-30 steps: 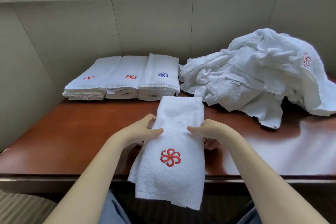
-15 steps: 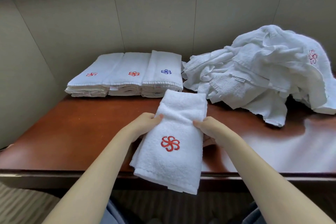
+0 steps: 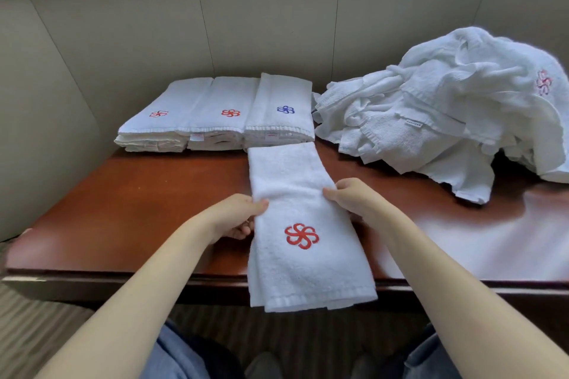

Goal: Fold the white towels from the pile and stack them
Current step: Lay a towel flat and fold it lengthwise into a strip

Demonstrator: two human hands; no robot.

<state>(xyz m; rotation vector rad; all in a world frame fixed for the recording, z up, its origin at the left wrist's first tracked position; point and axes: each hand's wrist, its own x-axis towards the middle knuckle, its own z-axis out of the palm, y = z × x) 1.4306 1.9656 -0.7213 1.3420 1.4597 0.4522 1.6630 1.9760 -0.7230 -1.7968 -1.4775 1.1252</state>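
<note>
While the towel (image 3: 303, 268) overhangs the table (image 3: 138, 209), the left hand (image 3: 235, 217) and right hand (image 3: 354, 200) pinch its sides.

A table (image 3: 123, 209) stands against a wall (image 3: 261, 24). At its far left, three stacks (image 3: 224, 108) sit side by side in a row, touching one another, close before the wall. Right of them, a loose pile (image 3: 446, 114) spreads over the far right of the table. In the near middle a folded towel (image 3: 308, 271) lies lengthwise, its far end just before the rightmost stack and its near end hanging over the near table edge. The left hand (image 3: 234, 218) grips its left side, and the right hand (image 3: 354, 200) its right side.
</note>
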